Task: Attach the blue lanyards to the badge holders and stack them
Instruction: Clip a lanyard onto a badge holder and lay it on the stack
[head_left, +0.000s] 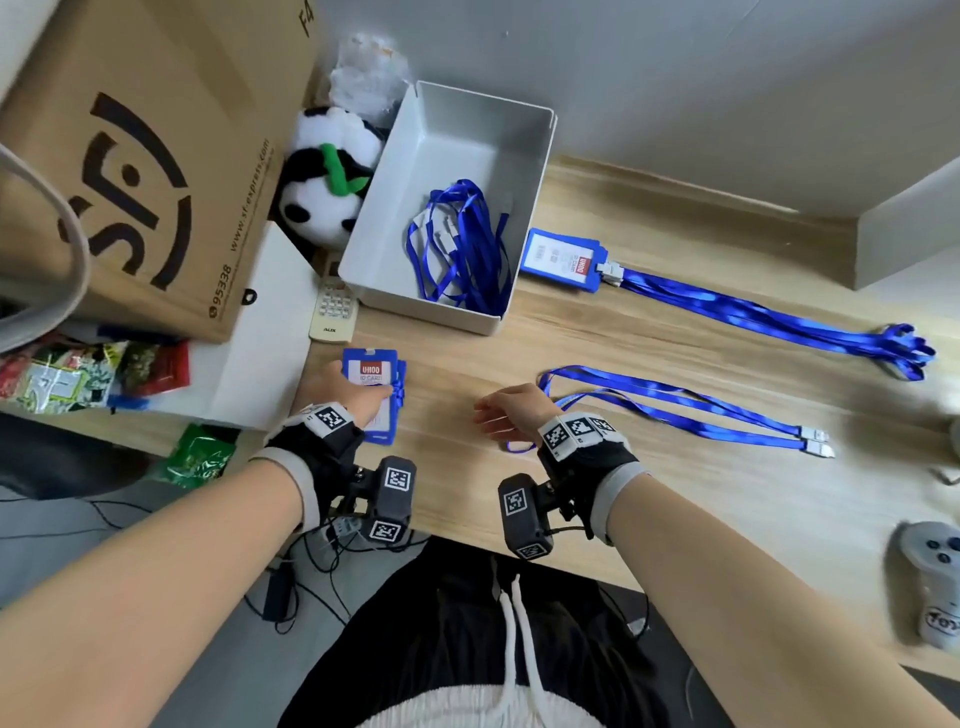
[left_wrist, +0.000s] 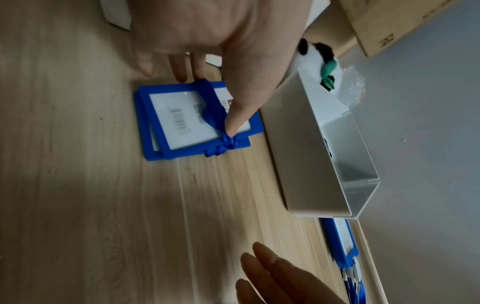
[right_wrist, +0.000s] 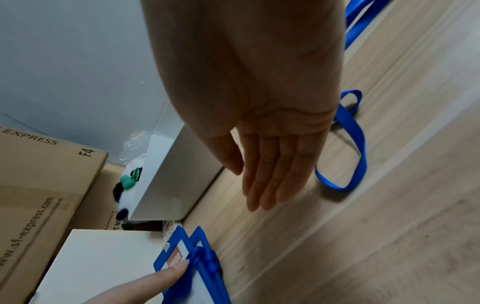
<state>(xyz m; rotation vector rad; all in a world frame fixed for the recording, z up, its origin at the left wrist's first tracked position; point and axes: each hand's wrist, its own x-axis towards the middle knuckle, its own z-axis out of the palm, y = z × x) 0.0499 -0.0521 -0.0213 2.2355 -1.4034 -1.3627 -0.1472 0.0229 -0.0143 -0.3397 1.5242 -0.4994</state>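
- Left hand (head_left: 345, 391) grips the banded bundle of blue plastic badge holders (head_left: 370, 370), near the white plastic bin (head_left: 375, 228).
- Right hand (head_left: 506, 413) flat, empty (fingers together).
- Likely unbundling; next needs a loose blue ribbon lanyard (head_left: 675, 410).

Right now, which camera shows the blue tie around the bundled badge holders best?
Left wrist: the blue tie and knot cross the badge holders up close, the left hand touching it. Head shows it small beside that hand; right wrist, only at the bottom edge.
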